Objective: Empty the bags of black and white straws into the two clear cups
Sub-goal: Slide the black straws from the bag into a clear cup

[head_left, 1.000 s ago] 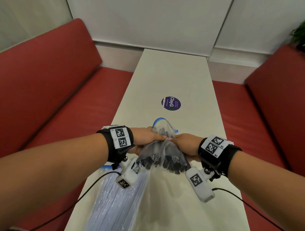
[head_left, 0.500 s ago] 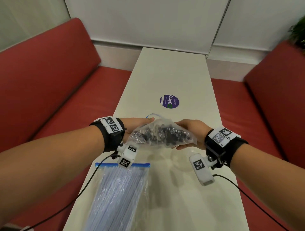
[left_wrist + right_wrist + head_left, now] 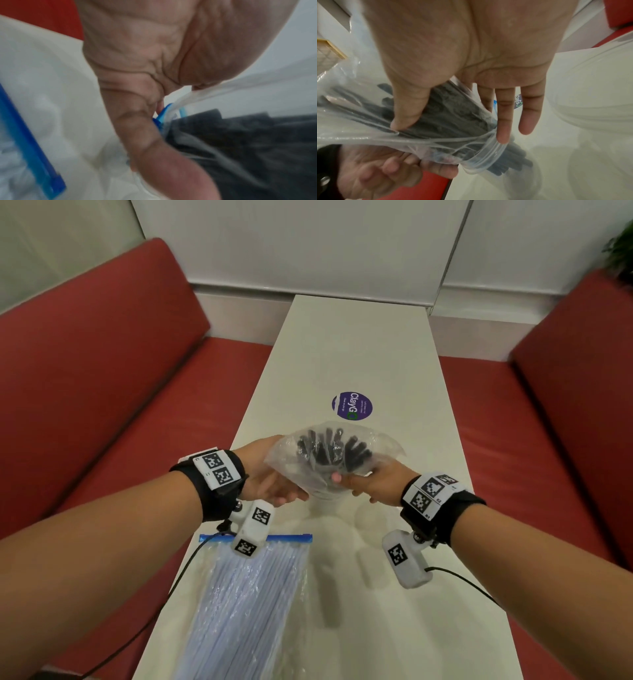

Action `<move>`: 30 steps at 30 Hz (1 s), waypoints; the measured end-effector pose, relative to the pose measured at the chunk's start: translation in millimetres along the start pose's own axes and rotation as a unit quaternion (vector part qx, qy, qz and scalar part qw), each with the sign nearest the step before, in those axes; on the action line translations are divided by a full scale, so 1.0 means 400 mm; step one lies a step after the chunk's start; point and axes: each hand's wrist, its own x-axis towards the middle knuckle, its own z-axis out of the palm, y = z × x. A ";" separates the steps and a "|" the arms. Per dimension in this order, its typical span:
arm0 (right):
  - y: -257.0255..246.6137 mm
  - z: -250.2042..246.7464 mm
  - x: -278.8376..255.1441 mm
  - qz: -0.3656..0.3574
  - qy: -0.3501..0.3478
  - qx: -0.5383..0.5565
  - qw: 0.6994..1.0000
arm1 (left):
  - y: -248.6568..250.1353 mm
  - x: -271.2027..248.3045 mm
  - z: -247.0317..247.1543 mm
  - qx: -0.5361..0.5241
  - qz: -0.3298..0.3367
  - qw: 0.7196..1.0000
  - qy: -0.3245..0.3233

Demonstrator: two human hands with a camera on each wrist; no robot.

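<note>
A clear cup [image 3: 494,161] stands on the white table [image 3: 356,347] under the hands, with the mouth of the bag of black straws [image 3: 329,463] tipped down into its rim; the tips of the black straws [image 3: 513,163] already poke past the rim into the cup. A second clear cup [image 3: 594,86] stands just beside it, toward 3 o'clock in the right wrist view. The bag is thin, crinkled, see-through plastic with a blue zip strip at its mouth, and its closed end fans upward toward 12 o'clock, the dark straws splaying inside it. The right hand [image 3: 373,484] pinches the bag's neck — thumb on the near side, fingers stretched along the far side. The left hand [image 3: 270,477] has its fingers curled round the gathered plastic near the mouth, at 9 o'clock of the bag. The bag of white straws [image 3: 246,607] lies flat on the table at 6 o'clock, its blue zip edge toward the hands — untouched. A round purple sticker [image 3: 352,406] lies on the table at 12 o'clock beyond the bag.
</note>
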 end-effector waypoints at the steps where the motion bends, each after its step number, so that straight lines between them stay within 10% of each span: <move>1: 0.001 -0.001 0.002 0.018 0.014 -0.002 1.000 | -0.009 0.010 -0.015 0.036 -0.013 0.999 0.016; 7: -0.015 -0.008 0.005 0.009 0.014 -0.026 1.000 | -0.058 0.047 -0.049 0.399 0.129 0.900 0.118; 13: -0.027 -0.006 0.019 0.010 0.023 -0.055 0.998 | -0.036 0.073 0.002 0.331 0.317 0.880 0.123; 30: -0.093 -0.088 -0.025 -0.058 0.175 -0.050 0.982 | 0.126 -0.067 0.005 0.270 0.352 0.858 0.260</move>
